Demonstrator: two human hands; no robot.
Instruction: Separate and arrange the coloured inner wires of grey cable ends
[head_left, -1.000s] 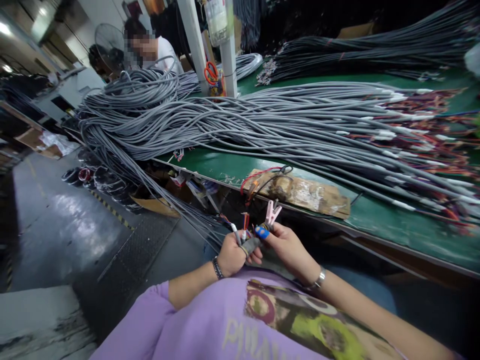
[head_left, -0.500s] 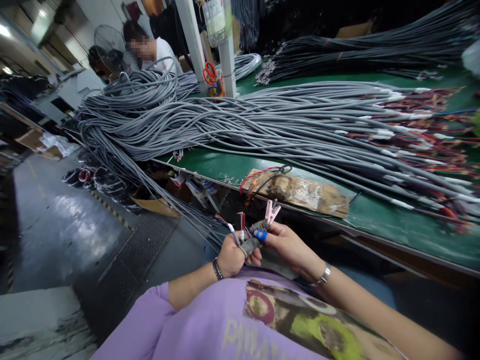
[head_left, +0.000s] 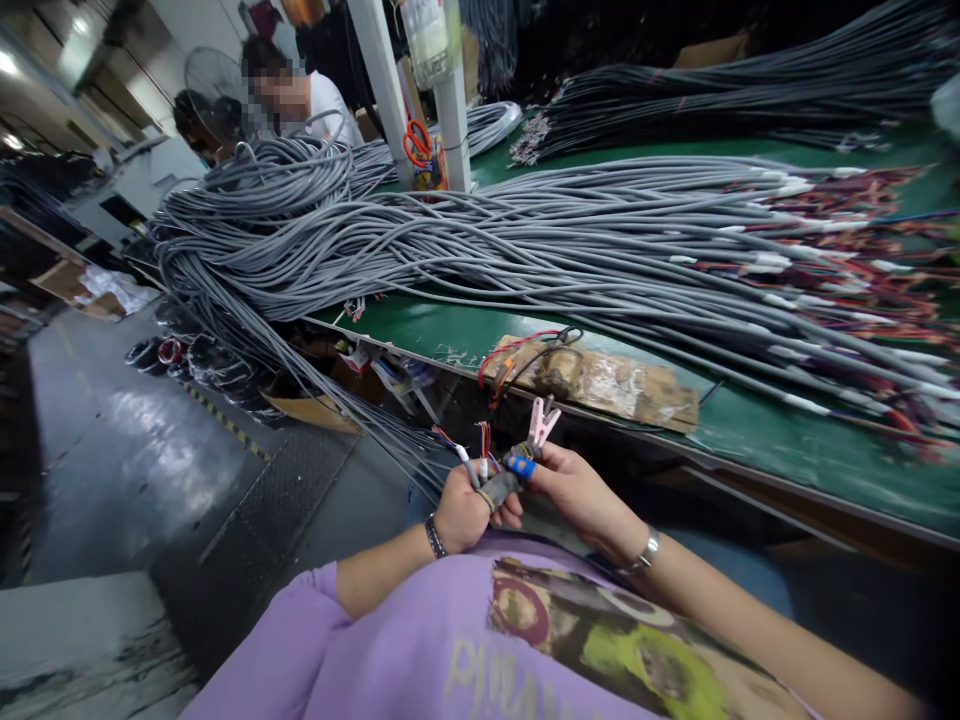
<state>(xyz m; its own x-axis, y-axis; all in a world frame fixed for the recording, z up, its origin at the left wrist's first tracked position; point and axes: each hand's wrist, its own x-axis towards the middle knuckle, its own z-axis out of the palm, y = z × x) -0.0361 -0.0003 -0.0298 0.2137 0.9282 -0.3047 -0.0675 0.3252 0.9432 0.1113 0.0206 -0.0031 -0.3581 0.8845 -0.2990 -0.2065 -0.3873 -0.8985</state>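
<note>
Close in front of my chest, my left hand [head_left: 461,515] is closed around the ends of a few grey cables [head_left: 466,466], whose thin coloured wires [head_left: 484,437] stick up from my fist. Its forefinger wears a grey finger cot. My right hand [head_left: 577,490] is closed on a small pink clip-like tool [head_left: 541,424] and wears a blue cot on one fingertip. The two hands touch at the fingertips. The cables run from my left hand up and left to the big pile [head_left: 315,240] on the bench.
A green workbench [head_left: 750,440] carries long bundles of grey cables [head_left: 600,240] with coloured wire ends at the right. A taped cardboard pad [head_left: 600,380] lies near its front edge. A white post [head_left: 450,100] with orange scissors [head_left: 416,145] stands behind; another person [head_left: 315,100] sits at far left.
Both hands stay together in the same place; the fingers shift slightly around the wire ends. The view has tilted a little.
</note>
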